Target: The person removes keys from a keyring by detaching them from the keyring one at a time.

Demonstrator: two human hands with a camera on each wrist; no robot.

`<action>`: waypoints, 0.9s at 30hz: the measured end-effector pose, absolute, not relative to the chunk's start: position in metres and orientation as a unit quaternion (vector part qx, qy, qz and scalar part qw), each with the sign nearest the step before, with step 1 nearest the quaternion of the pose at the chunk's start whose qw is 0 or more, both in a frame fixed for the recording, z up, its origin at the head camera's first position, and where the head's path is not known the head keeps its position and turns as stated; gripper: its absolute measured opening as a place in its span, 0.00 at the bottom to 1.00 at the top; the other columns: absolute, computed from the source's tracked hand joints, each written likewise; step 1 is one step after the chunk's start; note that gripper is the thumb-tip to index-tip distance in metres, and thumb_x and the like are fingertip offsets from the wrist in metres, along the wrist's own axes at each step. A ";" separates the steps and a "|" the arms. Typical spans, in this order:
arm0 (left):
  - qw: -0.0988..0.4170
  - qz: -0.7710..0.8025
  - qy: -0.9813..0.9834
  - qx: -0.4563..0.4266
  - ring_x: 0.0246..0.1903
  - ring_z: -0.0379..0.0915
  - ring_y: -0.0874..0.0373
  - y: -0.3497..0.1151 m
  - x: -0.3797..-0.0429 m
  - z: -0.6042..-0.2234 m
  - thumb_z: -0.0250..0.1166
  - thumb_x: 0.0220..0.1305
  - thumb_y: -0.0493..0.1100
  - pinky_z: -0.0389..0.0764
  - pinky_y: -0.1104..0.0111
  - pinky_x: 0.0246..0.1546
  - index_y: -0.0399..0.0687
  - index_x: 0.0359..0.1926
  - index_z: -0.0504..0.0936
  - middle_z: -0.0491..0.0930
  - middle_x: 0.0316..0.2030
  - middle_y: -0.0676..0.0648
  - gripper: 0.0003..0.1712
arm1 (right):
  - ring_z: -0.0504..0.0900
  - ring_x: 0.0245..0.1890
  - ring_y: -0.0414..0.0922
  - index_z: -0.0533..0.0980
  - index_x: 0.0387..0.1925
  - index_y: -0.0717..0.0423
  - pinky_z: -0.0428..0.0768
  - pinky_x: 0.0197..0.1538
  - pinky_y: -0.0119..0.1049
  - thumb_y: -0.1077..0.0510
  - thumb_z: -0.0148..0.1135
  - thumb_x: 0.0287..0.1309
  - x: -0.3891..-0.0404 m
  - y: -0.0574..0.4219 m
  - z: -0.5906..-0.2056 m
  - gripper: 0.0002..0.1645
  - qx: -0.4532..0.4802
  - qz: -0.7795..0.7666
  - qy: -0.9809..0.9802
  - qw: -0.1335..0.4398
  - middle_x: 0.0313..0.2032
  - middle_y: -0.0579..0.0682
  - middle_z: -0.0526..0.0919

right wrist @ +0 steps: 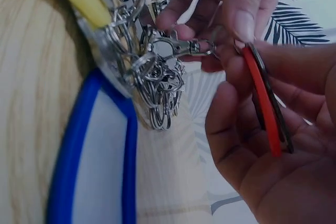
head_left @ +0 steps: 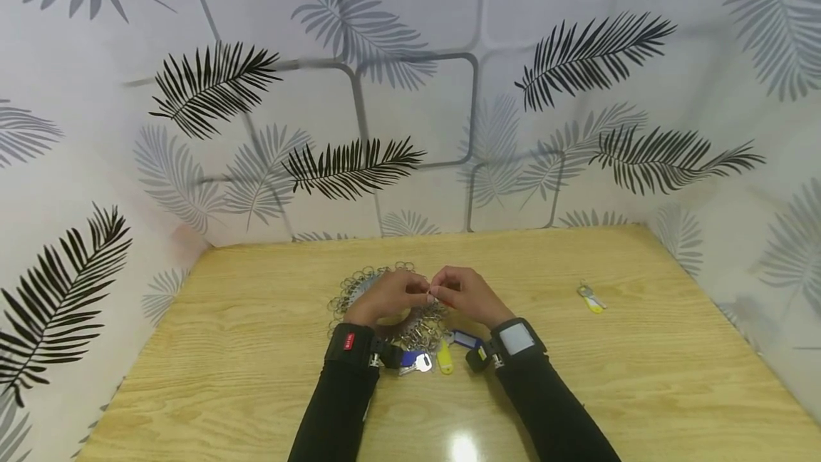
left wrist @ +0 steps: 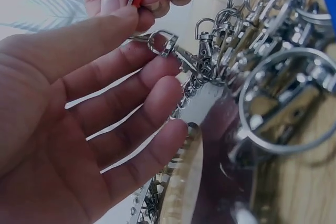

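My left hand (head_left: 393, 296) pinches a metal key ring (left wrist: 137, 38) between thumb and index finger, its other fingers loosely spread. A silver swivel clasp (left wrist: 167, 45) hangs from that ring beside the pile. My right hand (head_left: 471, 296) meets the left at the fingertips and holds a red key tag (right wrist: 261, 98) with a dark, flat piece against it, probably a key. The tag's upper end touches the left thumb. Whether the ring passes through the tag is hidden by the fingers. Below the hands lies a heap of silver clasps and rings (head_left: 420, 335).
Near the wrists lie a blue tag with a key (head_left: 417, 361), a yellow tag (head_left: 445, 358) and another blue tag (head_left: 467, 339). A yellow-tagged key (head_left: 591, 298) lies apart at the right on the wooden table (head_left: 256, 348). Leaf-patterned cloth (head_left: 417, 127) stands behind.
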State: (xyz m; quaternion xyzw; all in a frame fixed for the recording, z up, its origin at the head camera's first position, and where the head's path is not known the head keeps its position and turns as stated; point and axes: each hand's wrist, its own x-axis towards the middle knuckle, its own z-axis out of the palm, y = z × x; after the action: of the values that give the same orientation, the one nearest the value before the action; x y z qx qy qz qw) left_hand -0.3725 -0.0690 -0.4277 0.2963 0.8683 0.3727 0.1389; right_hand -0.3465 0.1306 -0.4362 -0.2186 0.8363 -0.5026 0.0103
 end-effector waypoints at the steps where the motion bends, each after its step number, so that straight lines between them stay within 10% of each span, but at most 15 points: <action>1: 0.140 0.370 0.868 0.301 0.38 0.77 0.59 -0.069 -0.373 -0.429 0.64 0.66 0.48 0.76 0.61 0.45 0.52 0.42 0.84 0.83 0.35 0.51 0.08 | 0.78 0.30 0.44 0.79 0.35 0.57 0.76 0.32 0.34 0.60 0.60 0.65 -0.346 0.131 -0.436 0.04 -0.224 -0.502 0.835 0.013 0.31 0.51 0.82; 27: 0.129 0.385 0.872 0.274 0.35 0.80 0.55 -0.068 -0.370 -0.424 0.63 0.62 0.37 0.80 0.64 0.37 0.43 0.44 0.85 0.83 0.35 0.49 0.10 | 0.73 0.21 0.40 0.79 0.35 0.55 0.72 0.26 0.31 0.59 0.62 0.64 -0.346 0.125 -0.439 0.03 -0.177 -0.489 0.854 -0.012 0.23 0.48 0.78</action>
State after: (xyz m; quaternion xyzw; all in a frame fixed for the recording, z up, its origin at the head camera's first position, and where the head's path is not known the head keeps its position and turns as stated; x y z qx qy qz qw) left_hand -0.3699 -0.0684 -0.4237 0.2735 0.8718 0.3854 0.1288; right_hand -0.3461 0.1252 -0.4386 -0.1766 0.8541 -0.4891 -0.0118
